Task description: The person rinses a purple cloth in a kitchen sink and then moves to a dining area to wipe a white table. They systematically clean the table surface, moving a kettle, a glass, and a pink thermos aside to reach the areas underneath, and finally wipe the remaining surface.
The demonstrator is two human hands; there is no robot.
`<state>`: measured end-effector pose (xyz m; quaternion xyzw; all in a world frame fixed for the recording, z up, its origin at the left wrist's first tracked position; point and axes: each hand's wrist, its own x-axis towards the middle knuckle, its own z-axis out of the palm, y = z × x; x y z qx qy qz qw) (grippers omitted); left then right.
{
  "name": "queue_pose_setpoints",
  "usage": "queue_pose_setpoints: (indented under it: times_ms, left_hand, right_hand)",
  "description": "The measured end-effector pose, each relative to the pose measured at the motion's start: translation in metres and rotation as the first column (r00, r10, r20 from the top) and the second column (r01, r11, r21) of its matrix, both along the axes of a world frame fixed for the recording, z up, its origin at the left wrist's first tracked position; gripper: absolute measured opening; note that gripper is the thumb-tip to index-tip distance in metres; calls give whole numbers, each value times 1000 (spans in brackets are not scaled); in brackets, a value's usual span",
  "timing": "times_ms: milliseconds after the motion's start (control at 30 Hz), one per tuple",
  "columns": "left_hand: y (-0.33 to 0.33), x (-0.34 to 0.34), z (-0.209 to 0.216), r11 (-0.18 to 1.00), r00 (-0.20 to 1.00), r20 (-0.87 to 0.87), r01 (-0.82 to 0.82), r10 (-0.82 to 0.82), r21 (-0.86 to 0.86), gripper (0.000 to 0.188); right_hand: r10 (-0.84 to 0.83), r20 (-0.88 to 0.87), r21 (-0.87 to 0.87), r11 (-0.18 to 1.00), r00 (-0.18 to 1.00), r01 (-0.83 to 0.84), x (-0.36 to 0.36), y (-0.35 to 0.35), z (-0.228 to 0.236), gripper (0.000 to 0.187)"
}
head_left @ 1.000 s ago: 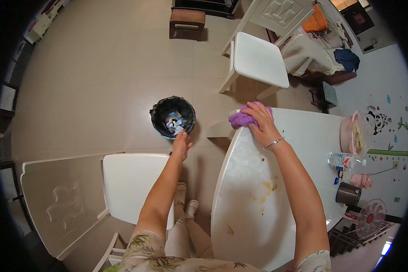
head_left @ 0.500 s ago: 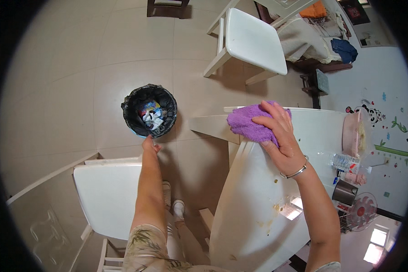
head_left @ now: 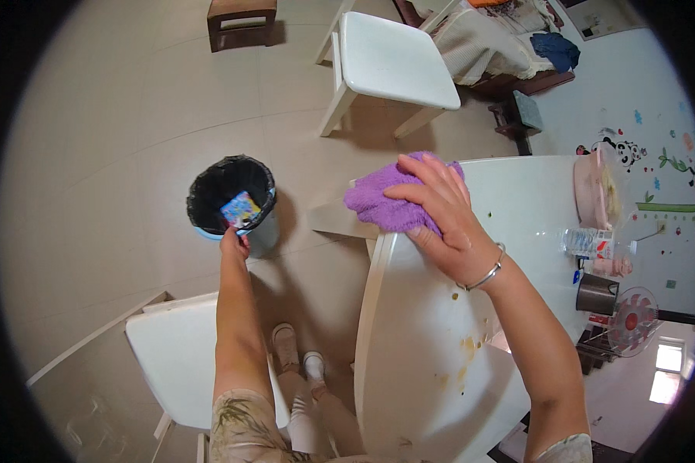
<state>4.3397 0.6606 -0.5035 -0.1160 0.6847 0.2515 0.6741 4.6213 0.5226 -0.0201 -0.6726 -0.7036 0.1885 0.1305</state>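
My left hand [head_left: 235, 243] is closed on the near rim of a blue trash bin [head_left: 264, 235] lined with a black bag. The bin tilts, and crumpled colourful wrappers [head_left: 240, 208] lie inside it. My right hand [head_left: 448, 224] presses on a bunched purple cloth [head_left: 386, 193] at the far left edge of the white table [head_left: 409, 332], its fingers wrapped over the cloth. Part of the cloth hangs past the edge. Yellowish stains and small dark crumbs [head_left: 469, 347] are scattered on the tabletop nearer to me.
Along the table's right side stand a pink basket [head_left: 591, 189], a plastic bottle [head_left: 591, 243], a dark metal cup [head_left: 598, 295] and a fan [head_left: 633, 322]. One white chair [head_left: 398, 62] is beyond the table, another [head_left: 170, 355] at my left. A brown stool [head_left: 242, 17] stands far off.
The bin has gone from upright to tilted, with my left hand at its rim, and its contents have shifted. My right hand and the cloth appear further left, over the table edge.
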Motion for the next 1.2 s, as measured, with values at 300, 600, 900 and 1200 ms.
queue_pose_setpoints:
  times_ms: [300, 600, 900, 1200]
  left_hand:
    - [-11, -32, 220, 940, 975, 199, 25, -98, 340, 20]
    - [-41, -127, 373, 783, 950, 45, 226, -308, 580, 20]
    - [-101, -126, 405, 708, 870, -124, 465, -478, 532, 19]
    - [-114, -105, 431, 485, 615, -315, 777, -723, 403, 26]
  right_hand:
    - [-161, -240, 197, 958, 957, 211, 4, -4, -27, 37]
    - [-281, -951, -72, 606, 129, 792, 85, -89, 70, 37]
    - [-899, 184, 381, 438, 397, 815, 150, -194, -81, 45]
    - [-541, -261, 330, 728, 800, 600, 62, -84, -39, 35]
